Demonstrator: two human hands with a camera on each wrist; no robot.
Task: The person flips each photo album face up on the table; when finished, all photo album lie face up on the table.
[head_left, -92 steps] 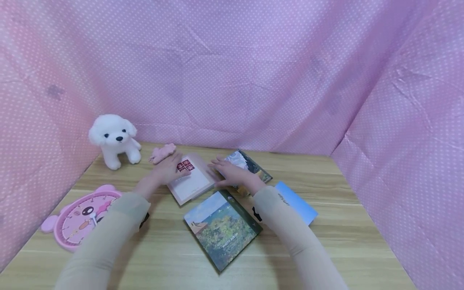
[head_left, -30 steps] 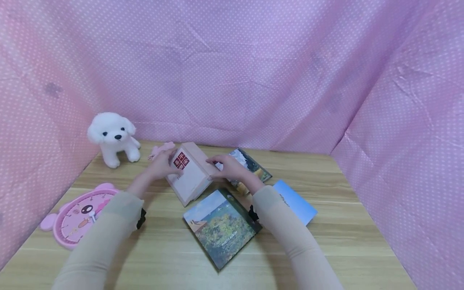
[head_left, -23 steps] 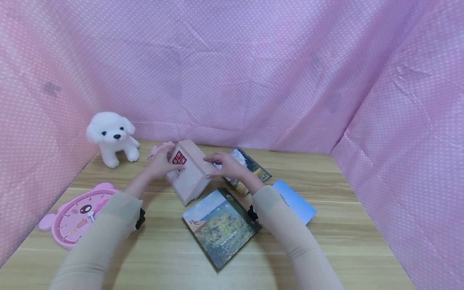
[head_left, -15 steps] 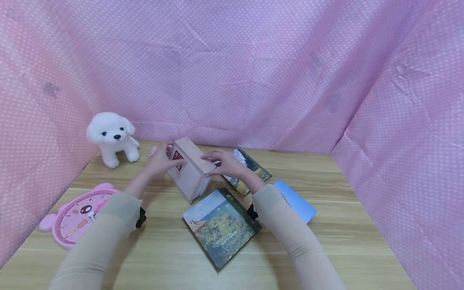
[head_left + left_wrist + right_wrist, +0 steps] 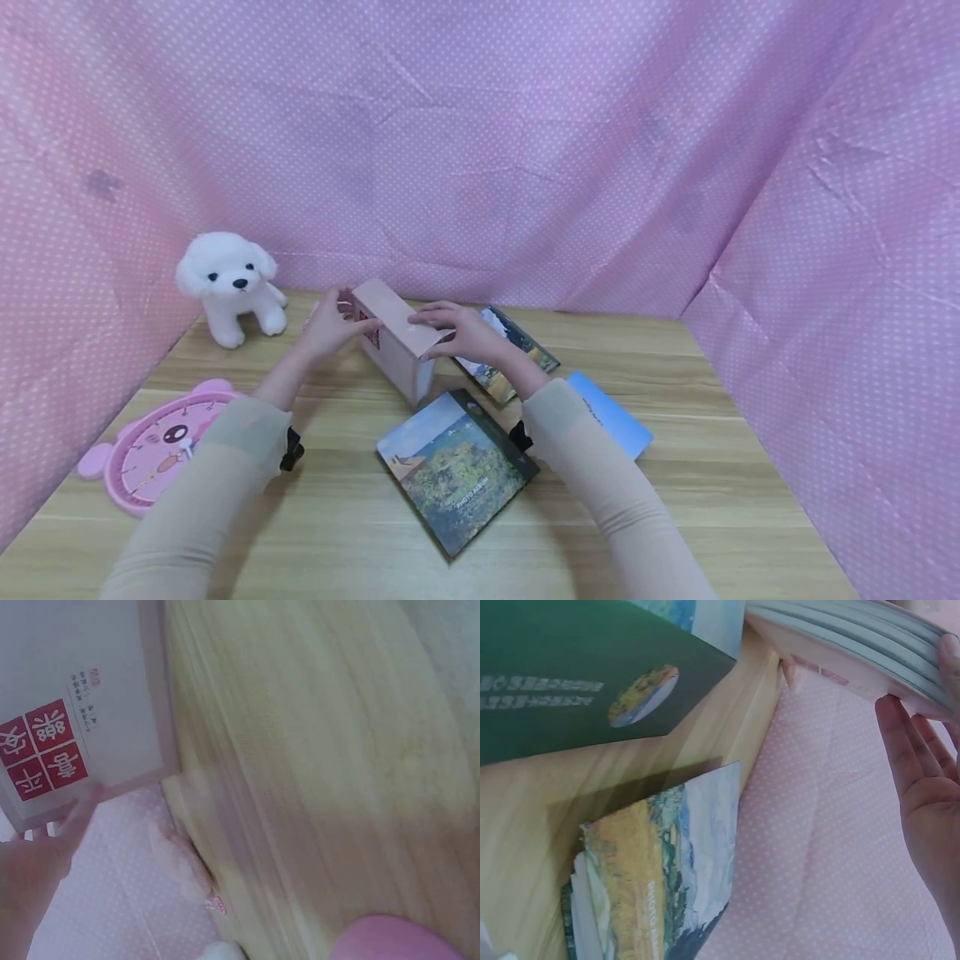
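Note:
A thick pale pink book with a red square of characters on its cover stands tilted up on its long edge, spine upward. My left hand grips its far left end, thumb on the cover; the left wrist view shows fingers behind it at the book's corner. On the spine and near end lies my right hand, with its fingers bent over the book. In the right wrist view its thumb is at the page edges and its fingertips touch the cover. A painted photo album lies flat in front of the book.
Right of the book lie a smaller painted album and a blue booklet. A white plush dog stands at back left, a pink bear-shaped clock at front left. A pink fluffy item is behind my left hand.
The pink book has gone from lying flat to standing on its edge, its spine turned up. Both hands, earlier spread beside it, now hold its ends. The other things stay put.

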